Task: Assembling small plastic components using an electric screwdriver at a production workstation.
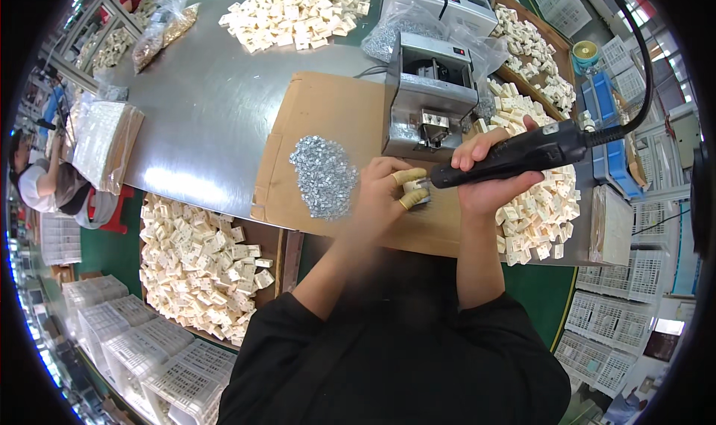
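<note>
My right hand (483,194) is wrapped round a black electric screwdriver (514,156), which lies almost level with its tip toward the left. In my left hand (382,190) is a small white plastic piece (420,189), pinched by fingers wearing yellow finger cots. The screwdriver's tip meets or nearly meets that piece; fingers partly hide the contact. Both hands are over a cardboard sheet (335,101) on the table, just in front of a metal screw feeder (432,97). Left of my left hand lies a heap of small silvery metal parts (323,177).
Cream plastic pieces (541,209) are heaped right of my hands, with another pile (294,11) at the far side. A box of such pieces (201,268) stands lower left. The screwdriver's cable (647,60) arches at right. A person (45,179) sits at far left.
</note>
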### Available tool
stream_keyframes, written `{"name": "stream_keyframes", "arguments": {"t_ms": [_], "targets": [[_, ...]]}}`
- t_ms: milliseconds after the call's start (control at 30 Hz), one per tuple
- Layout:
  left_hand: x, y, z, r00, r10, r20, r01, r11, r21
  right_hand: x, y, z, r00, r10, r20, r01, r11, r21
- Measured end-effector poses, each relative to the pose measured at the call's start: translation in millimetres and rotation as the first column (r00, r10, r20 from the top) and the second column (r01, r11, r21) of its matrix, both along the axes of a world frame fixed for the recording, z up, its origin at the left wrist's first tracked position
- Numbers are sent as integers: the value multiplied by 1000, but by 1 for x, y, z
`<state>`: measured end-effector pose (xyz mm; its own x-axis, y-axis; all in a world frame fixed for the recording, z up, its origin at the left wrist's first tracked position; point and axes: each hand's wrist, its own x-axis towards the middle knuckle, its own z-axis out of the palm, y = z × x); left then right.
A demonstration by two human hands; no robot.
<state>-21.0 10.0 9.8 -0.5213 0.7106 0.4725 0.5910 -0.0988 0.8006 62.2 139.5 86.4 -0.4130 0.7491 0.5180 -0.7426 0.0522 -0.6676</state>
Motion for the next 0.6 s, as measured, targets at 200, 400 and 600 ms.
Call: {"name": "stream_keyframes", "arguments": {"t_ms": [200,400,600], "targets": [[5,-3,-5,998,39,-49,-46,986,-159,0,5,-13,993,-56,107,53,998,26],[7,-2,-6,993,63,-104,-81,980,-179,-2,3,-21,992,-52,119,52,999,4],[5,0,-10,985,76,-158,-106,975,-193,-4,2,-27,991,-69,118,68,998,15]]}}
